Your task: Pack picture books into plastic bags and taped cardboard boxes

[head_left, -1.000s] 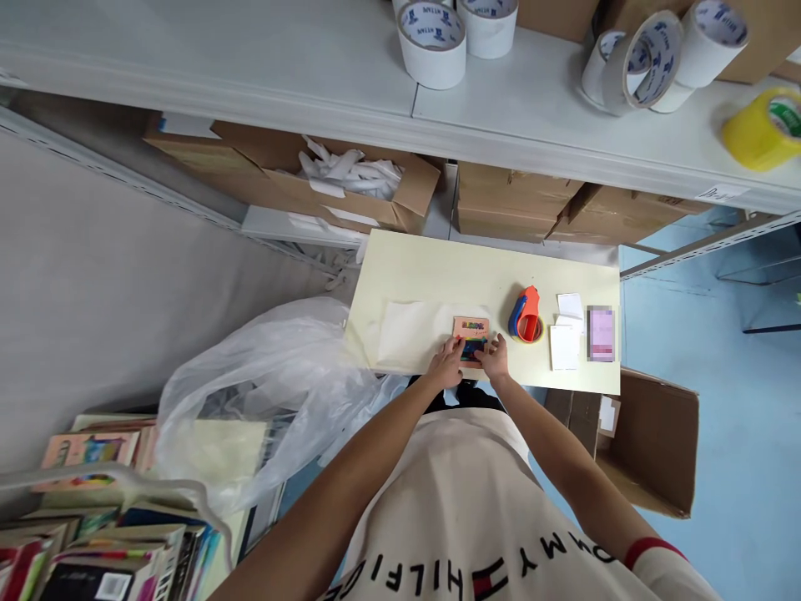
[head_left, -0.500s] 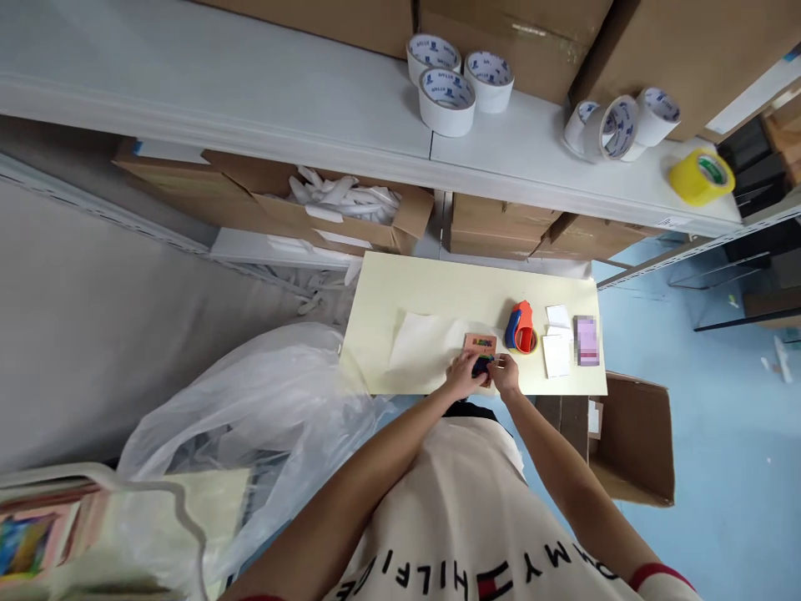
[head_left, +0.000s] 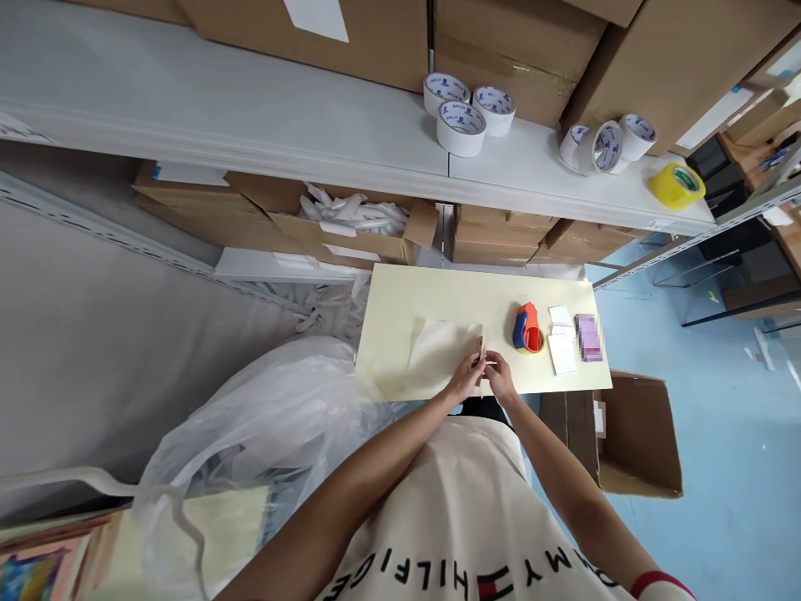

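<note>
My left hand (head_left: pixel 466 377) is closed around a small, flat pinkish-brown pack (head_left: pixel 481 344), which stands on edge above the table (head_left: pixel 400 300). Its narrow side faces up at me. On the pack's right edge, the fingers of my right hand (head_left: pixel 499 376) are pinched together. A white sheet of paper (head_left: pixel 438 346) lies under and left of the hands. To their right is a red and blue tape dispenser (head_left: pixel 527 328). Beyond it lie white cards (head_left: pixel 562 354) and a blurred purple item (head_left: pixel 589 338).
Several white tape rolls (head_left: pixel 461 129) and a yellow roll (head_left: pixel 677 185) sit on the shelf (head_left: pixel 350 142) ahead. An open carton (head_left: pixel 644 434) stands right of the table. Clear plastic sheeting (head_left: pixel 263 409) bulges at the left, near stacked colourful packs (head_left: pixel 37 568).
The pack has turned from its colourful face upward to standing on edge. Both hands stay on it. My view has shifted slightly.
</note>
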Demonstrator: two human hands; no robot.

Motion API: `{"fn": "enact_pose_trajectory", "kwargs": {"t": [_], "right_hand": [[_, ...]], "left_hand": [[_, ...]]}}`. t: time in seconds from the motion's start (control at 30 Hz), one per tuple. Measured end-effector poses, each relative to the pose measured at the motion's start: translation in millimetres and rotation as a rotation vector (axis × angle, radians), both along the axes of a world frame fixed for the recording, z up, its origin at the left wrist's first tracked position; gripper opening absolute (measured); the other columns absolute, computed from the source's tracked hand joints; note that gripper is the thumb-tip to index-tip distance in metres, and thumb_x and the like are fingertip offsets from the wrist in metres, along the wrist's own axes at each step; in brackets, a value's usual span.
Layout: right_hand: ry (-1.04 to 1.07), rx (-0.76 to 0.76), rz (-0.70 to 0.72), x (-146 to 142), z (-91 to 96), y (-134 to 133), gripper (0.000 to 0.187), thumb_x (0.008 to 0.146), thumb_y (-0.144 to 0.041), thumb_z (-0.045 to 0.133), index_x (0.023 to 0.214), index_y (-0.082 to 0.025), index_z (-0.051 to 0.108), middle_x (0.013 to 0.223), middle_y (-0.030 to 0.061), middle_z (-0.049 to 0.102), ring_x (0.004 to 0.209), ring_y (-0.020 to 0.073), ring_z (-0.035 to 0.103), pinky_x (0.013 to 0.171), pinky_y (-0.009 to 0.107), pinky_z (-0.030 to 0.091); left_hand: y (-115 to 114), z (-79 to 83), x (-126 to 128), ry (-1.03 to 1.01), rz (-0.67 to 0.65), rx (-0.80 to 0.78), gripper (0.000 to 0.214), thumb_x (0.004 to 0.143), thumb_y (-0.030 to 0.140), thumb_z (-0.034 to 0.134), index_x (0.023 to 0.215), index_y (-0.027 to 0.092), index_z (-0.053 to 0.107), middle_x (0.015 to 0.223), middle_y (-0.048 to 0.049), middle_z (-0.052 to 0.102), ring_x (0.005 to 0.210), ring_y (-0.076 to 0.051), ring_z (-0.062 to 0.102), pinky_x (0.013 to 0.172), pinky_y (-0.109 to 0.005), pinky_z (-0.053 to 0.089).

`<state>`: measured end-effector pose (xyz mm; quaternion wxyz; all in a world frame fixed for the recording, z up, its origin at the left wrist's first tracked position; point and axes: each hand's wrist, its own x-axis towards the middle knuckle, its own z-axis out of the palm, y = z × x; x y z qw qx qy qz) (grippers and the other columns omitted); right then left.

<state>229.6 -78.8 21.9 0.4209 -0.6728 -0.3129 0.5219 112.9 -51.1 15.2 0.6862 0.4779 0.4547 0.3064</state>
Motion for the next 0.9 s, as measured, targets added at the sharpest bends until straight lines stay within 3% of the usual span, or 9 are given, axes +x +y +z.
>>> {"fn": "enact_pose_trajectory", "kwargs": {"t": [0.13,0.33,0.47,0.6,0.73,0.9], "right_hand": [[0.01,-0.025,0.036,-13,-4.9,3,0.049,0.062,-0.028,0.054,0.109,-0.021,0.068,0.108,0.0063,0.063,0.086,0.0184,0.06,0.071,0.032,0.053],[0.155,-0.088,0.171,-30,-28.0,18,0.05,0.063,-0.021,0.058,0.111,-0.025,0.071,0.096,0.0032,0.066,0.088,0.0206,0.061,0.072,0.032,0.053],[0.129,-0.087,0.252,-37,-55.4,24,0.049,0.062,-0.02,0.061,0.11,-0.025,0.07,0.099,0.0034,0.066,0.095,0.0233,0.061,0.077,0.036,0.054],[0.102,-0.093,0.279,-37,-75.9,23,0.054,0.058,-0.019,0.064,0.111,-0.025,0.068,0.114,0.0056,0.06,0.105,0.0262,0.058,0.081,0.038,0.055],[0.082,-0.076,0.294,-37,-80.6,23,0.055,0.055,-0.016,0.065,0.109,-0.022,0.068,0.117,0.0068,0.058,0.106,0.0271,0.058,0.091,0.043,0.052],[-0.019,-0.016,0.28,-33,-75.0,16,0.052,0.058,-0.015,0.064,0.109,-0.021,0.067,0.116,0.0075,0.061,0.106,0.0261,0.06,0.096,0.044,0.05]], "left_hand": [[11,5.1,-25,0.043,0.041,0.053,0.049,0.079,0.066,0.052,0.075,0.019,0.065,0.069,-0.0024,0.062,0.073,-0.018,0.06,0.07,-0.03,0.048],[26,-11.2,-56,0.235,0.13,-0.061,0.051,0.079,0.066,0.048,0.059,0.02,0.059,0.056,-0.0021,0.058,0.064,-0.02,0.057,0.062,-0.031,0.045],[29,-30.1,-68,0.334,0.16,-0.092,0.053,0.084,0.065,0.042,0.065,0.019,0.06,0.061,-0.0034,0.062,0.065,-0.02,0.059,0.063,-0.032,0.047],[23,-39.5,-75,0.43,0.21,-0.049,0.04,0.087,0.054,0.048,0.084,0.018,0.065,0.089,-0.0089,0.069,0.092,-0.025,0.064,0.084,-0.037,0.049],[13,-41.4,-69,0.467,0.198,0.065,0.029,0.083,0.04,0.059,0.103,0.02,0.065,0.116,-0.0101,0.064,0.115,-0.025,0.056,0.105,-0.04,0.04],[12,-51.0,-57,0.505,0.165,0.038,0.026,0.081,0.038,0.06,0.098,0.019,0.066,0.107,-0.0103,0.064,0.114,-0.027,0.054,0.107,-0.045,0.036]]}}
